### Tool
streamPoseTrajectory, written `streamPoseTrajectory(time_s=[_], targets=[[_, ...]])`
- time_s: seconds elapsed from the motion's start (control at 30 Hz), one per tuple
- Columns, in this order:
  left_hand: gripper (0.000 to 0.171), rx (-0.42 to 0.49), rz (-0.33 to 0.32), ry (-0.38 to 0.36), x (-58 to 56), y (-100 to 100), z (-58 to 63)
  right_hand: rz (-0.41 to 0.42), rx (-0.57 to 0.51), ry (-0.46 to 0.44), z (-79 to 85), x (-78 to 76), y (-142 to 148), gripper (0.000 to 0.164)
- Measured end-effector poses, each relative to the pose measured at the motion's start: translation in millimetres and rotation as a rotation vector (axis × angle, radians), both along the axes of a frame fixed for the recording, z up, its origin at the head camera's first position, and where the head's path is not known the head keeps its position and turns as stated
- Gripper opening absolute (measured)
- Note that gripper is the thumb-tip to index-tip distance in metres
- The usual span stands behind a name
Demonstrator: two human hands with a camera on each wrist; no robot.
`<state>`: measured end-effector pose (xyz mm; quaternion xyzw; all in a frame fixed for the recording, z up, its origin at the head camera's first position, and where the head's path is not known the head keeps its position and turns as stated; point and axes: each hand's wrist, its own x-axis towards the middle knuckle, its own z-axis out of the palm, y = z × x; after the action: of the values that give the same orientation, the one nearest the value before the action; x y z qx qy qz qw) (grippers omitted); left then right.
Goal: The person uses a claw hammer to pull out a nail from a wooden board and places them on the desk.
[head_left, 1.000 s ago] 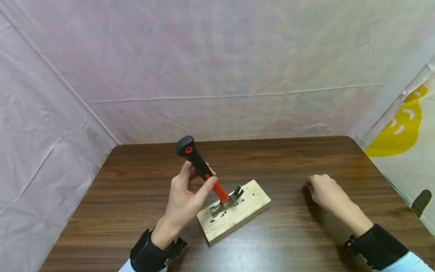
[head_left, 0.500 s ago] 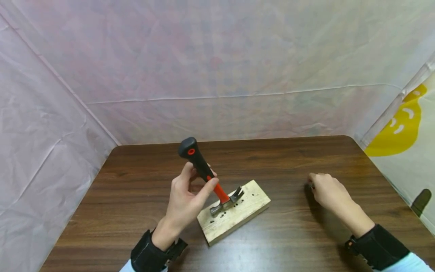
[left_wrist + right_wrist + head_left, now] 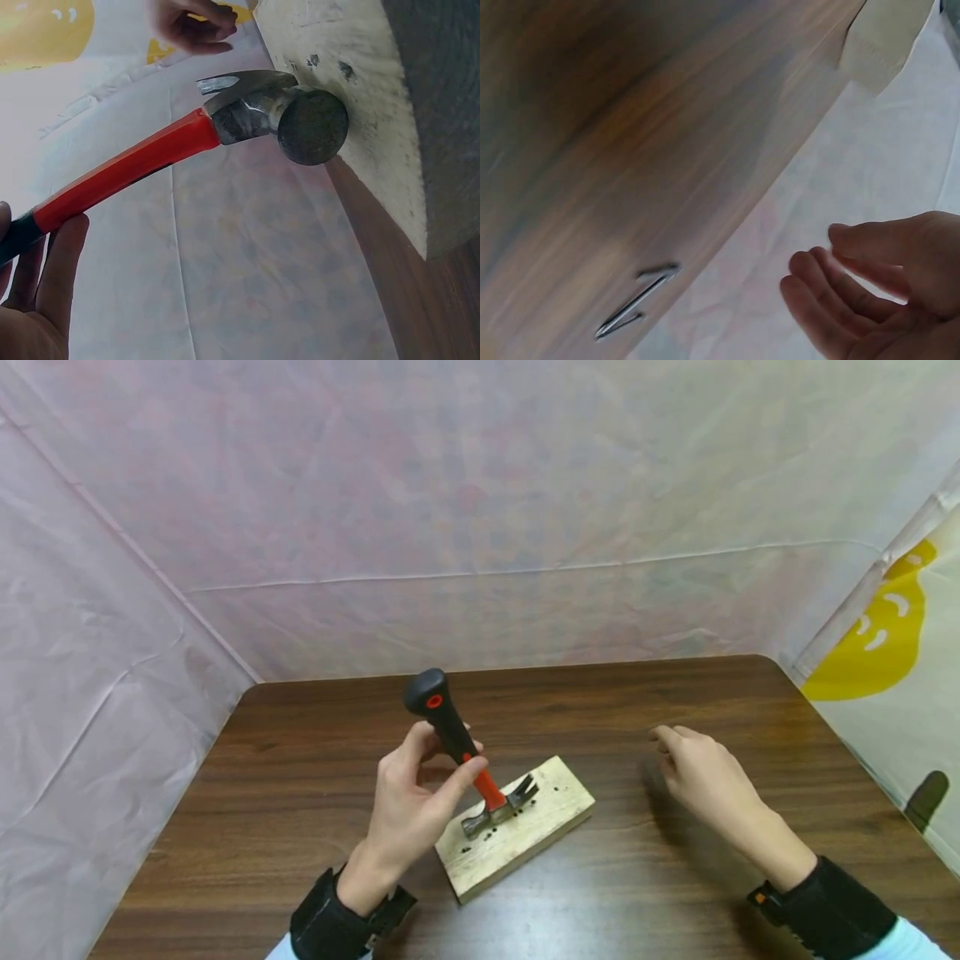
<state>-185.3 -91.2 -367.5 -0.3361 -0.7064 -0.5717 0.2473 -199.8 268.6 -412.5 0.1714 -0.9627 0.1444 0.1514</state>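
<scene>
My left hand (image 3: pixel 411 802) pinches a claw hammer (image 3: pixel 450 731) between thumb and fingers, around the handle's middle. The black grip points up and the steel head overlaps a pale wooden block (image 3: pixel 525 839), whose top has several dark holes. In the left wrist view the hammer's head (image 3: pixel 313 127) is right at the block's face, its claw facing away. My right hand (image 3: pixel 708 777) hovers over the table to the right of the block. Seen from the right wrist, its fingers are loosely bent with nothing between them, and thin metal nails (image 3: pixel 635 302) lie nearby on the tabletop.
The brown wood-grain table (image 3: pixel 300 793) has rounded far corners. Pale cloth sheeting (image 3: pixel 480 510) hangs behind it and at the left side. At the right, the sheet carries a yellow printed figure (image 3: pixel 877 643).
My right hand has lifted a little and shifted left, its fingers loosening. The hammer's handle has tipped slightly to the right in my left hand; the block stays in place.
</scene>
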Motion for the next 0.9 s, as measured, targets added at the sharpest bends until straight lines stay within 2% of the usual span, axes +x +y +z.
streamPoseTrajectory(time_s=[0.2, 0.37, 0.53, 0.73, 0.9], targets=[[0.041, -0.01, -0.018, 0.024, -0.1, 1, -0.1, 0.133, -0.096, 0.149, -0.2, 4.2, -24, 0.025], [0.041, -0.016, -0.023, 0.01, 1.5, 2, 2.4, 0.241, -0.204, 0.24, 1.0, 8.3, -42, 0.028], [0.04, -0.016, -0.037, -0.014, 1.9, 6, 7.9, 0.344, -0.283, 0.286, 3.4, 13.2, -62, 0.03], [0.041, -0.019, -0.077, -0.008, 2.3, 15, 15.2, 0.48, -0.355, 0.351, 8.7, 21.7, -89, 0.048], [0.041, -0.024, -0.108, 0.014, 3.1, 23, 17.6, 0.536, -0.407, 0.393, 10.5, 27.3, -109, 0.055]])
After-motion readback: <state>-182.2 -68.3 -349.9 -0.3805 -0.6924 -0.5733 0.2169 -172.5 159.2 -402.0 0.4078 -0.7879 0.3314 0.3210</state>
